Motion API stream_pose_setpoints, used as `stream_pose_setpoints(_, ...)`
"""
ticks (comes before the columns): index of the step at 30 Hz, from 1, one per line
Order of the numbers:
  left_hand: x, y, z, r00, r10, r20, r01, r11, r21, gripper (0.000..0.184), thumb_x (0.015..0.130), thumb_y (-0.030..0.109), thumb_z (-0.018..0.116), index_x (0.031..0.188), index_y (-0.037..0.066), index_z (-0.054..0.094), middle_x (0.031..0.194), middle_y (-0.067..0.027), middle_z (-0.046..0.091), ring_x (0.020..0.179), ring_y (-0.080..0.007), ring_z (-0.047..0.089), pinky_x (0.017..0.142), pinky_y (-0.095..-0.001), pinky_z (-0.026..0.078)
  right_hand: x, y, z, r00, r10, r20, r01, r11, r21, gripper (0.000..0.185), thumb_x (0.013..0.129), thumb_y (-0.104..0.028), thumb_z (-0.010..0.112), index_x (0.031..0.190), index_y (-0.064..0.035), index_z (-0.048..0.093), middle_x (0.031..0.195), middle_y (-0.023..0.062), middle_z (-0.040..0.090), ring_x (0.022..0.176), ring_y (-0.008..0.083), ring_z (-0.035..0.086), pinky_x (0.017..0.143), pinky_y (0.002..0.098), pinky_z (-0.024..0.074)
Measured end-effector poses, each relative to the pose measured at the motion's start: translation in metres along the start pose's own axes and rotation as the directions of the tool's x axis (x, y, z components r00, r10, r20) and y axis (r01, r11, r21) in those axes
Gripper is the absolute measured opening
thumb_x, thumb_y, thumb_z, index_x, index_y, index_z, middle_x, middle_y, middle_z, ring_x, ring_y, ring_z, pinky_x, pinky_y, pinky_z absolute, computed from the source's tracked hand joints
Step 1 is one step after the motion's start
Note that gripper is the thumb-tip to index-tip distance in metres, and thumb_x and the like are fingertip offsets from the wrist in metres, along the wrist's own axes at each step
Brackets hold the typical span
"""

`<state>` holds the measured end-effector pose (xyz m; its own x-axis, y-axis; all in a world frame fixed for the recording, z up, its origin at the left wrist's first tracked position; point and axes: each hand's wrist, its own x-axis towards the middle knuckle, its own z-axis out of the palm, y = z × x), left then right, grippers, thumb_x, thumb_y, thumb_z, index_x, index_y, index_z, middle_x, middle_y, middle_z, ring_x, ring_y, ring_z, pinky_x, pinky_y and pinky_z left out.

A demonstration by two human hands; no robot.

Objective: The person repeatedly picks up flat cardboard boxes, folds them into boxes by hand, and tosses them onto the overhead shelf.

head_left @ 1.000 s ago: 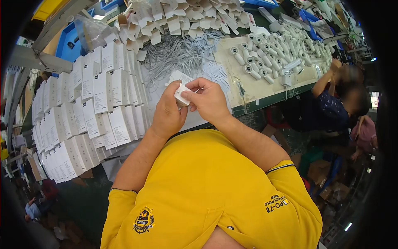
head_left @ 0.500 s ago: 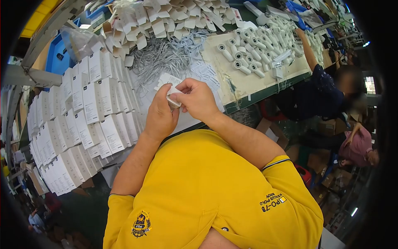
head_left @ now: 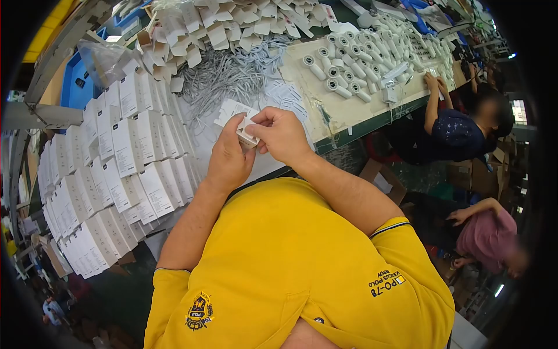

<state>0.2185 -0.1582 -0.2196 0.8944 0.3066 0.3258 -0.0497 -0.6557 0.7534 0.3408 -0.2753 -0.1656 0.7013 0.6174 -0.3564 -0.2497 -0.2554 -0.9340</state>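
Note:
A small white carton [head_left: 231, 110] with fine print is held between my two hands over the white worktop. My left hand [head_left: 230, 152] wraps around its near side, thumb along the edge. With thumb and fingers pinched at the carton's near end, my right hand [head_left: 282, 134] grips a flap there. The inside of the carton is hidden. Just beyond my hands lies a heap of grey-white cords [head_left: 224, 81]. White printed slips [head_left: 286, 100] are spread to the right of the cords.
Stacked white boxes [head_left: 125, 148] fill the left side. Open cartons [head_left: 232, 23] pile up at the back. White cylindrical devices [head_left: 354, 64] stand and lie on the cream board at right. A co-worker in dark blue [head_left: 456, 134] reaches onto the bench; another in pink [head_left: 488, 235] is behind.
My hands stay together on the carton, whose near end now shows more squarely. The co-worker in dark blue has pulled an arm back; the person in pink has shifted and raised an arm.

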Motion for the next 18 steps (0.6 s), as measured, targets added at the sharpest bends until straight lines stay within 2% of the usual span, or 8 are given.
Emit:
stream_pose_setpoints(6,0.007,0.003,0.002,0.998,-0.031,0.048,0.029,0.999,0.033,0.082,0.079,-0.008,0.072,0.151,0.004,0.033,0.141,-0.0213,0.057,0.11,-0.0363,0.068,0.091,-0.0401,0.056,0.006,0.01,-0.005,0.999,-0.035,-0.026,0.033,0.997,-0.066,0.01,0.088,-0.007,0.074,0.092,0.002,0.071,0.072,0.0073,0.066,0.052,0.0114,0.058,0.048,0.0232,0.0499)
stream_pose_setpoints(11,0.015,0.006,0.001,0.999,0.034,0.005,-0.034,0.999,-0.031,0.083,0.079,-0.006,0.075,0.151,0.003,0.034,0.144,-0.0206,0.057,0.112,-0.0364,0.068,0.093,-0.0404,0.055,0.001,-0.003,-0.016,0.999,0.035,0.03,-0.038,0.992,0.12,0.009,0.09,-0.007,0.073,0.091,0.0024,0.071,0.072,0.0073,0.066,0.051,0.012,0.058,0.048,0.0233,0.0496)
stream_pose_setpoints(15,0.019,0.005,0.003,0.989,-0.144,0.022,0.145,0.988,-0.056,0.08,0.08,-0.003,0.078,0.149,0.003,0.039,0.139,-0.019,0.062,0.112,-0.0364,0.068,0.094,-0.0403,0.055,0.002,0.001,-0.023,0.996,-0.03,0.082,0.022,0.996,0.089,0.009,0.091,-0.007,0.072,0.091,0.002,0.072,0.072,0.0064,0.066,0.055,0.0109,0.058,0.05,0.0227,0.0498)
stream_pose_setpoints(17,0.019,0.009,0.001,0.959,-0.266,0.099,0.279,0.947,-0.157,0.074,0.079,0.0,0.081,0.145,0.004,0.047,0.131,-0.0174,0.067,0.11,-0.0365,0.069,0.093,-0.0405,0.055,0.004,0.015,-0.023,0.986,-0.154,0.057,0.154,0.988,-0.003,0.01,0.09,-0.008,0.073,0.093,0.0013,0.073,0.074,0.0042,0.067,0.062,0.0108,0.057,0.057,0.0239,0.0507)
stream_pose_setpoints(18,0.015,0.01,0.001,0.962,-0.256,0.097,0.269,0.951,-0.153,0.074,0.079,0.0,0.081,0.145,0.004,0.047,0.131,-0.0174,0.067,0.11,-0.0365,0.069,0.093,-0.0405,0.055,0.001,0.02,-0.022,0.985,-0.165,0.053,0.165,0.986,0.0,0.01,0.09,-0.008,0.073,0.093,0.0013,0.073,0.074,0.0042,0.067,0.062,0.0108,0.057,0.057,0.0239,0.0507)
